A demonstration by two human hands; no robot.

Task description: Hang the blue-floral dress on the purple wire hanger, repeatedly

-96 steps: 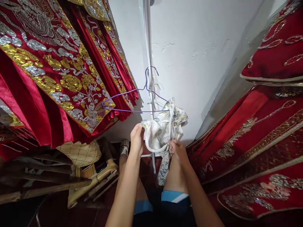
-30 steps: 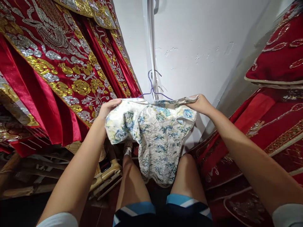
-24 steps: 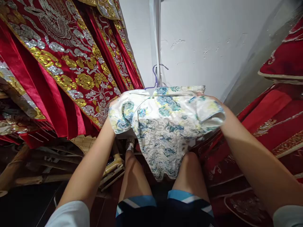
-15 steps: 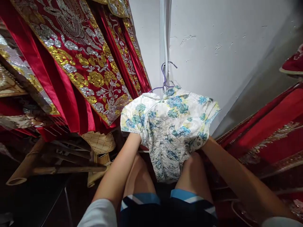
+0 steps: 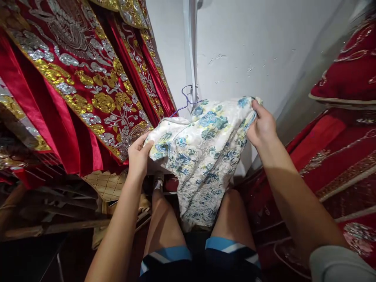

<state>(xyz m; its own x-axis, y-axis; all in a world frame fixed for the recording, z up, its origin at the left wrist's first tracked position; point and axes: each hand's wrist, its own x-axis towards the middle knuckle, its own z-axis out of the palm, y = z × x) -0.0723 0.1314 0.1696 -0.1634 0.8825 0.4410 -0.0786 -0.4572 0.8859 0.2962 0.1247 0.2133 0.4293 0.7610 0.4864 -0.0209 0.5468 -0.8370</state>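
Observation:
A white short-sleeved cheongsam top with blue, green and yellow flowers hangs in front of my legs. The purple wire of a hanger rises out of its collar; the rest of the hanger is hidden in the cloth. My left hand pinches the edge of the sleeve at left. At the other sleeve, my right hand is closed on the cloth with the thumb on top. Between the two hands the shoulders are spread wide, the right one higher. Folds slant across the lower front.
Red embroidered cloth with gold and silver sequins hangs at left. Below it are bamboo poles and a quilted beige piece. A white wall with a vertical pipe stands ahead. Red cushions and fabrics are at right.
Both hands were hidden beneath the sleeves; now they show outside, gripping the sleeve edges. The top is pulled wider, its right shoulder raised. My view has shifted slightly right.

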